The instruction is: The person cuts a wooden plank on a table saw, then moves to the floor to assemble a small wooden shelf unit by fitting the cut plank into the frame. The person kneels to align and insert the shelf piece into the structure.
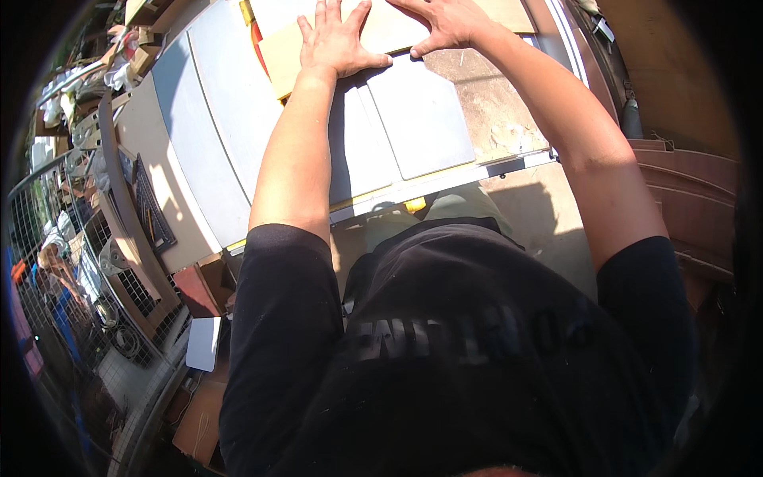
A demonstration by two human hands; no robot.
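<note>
A pale wooden board (391, 32) lies flat across the far part of the tabletop (230, 95), running out of view at the upper edge. The left hand (338, 44) rests on it, palm down with fingers spread, and the right hand (451, 24) lies on it just beside, also flattened out. Neither hand closes around anything; the two are slightly apart, with the thumbs pointing toward each other at the board's near edge. The far fingertips are partly cut off by the frame, so how firmly they press is hard to say.

Next to the board's left part, a red and yellow strip (257, 46) runs away from the person. Nearer the body, a light grey panel (421, 119) with a slanted corner sits between the forearms, and a brown, speckled surface (501, 99) shows to its right. A pale metal rail (445, 176) borders the near side, with a dark shadow falling beside the left forearm.

Further left, a dark, perforated angled piece (152, 205) lies near a curved brown strip (119, 171), with wire mesh (40, 187) and mixed clutter beyond. On the right, reddish-brown panels (687, 199) stand past the right elbow. The person's black shirt (461, 381) fills the lower middle.
</note>
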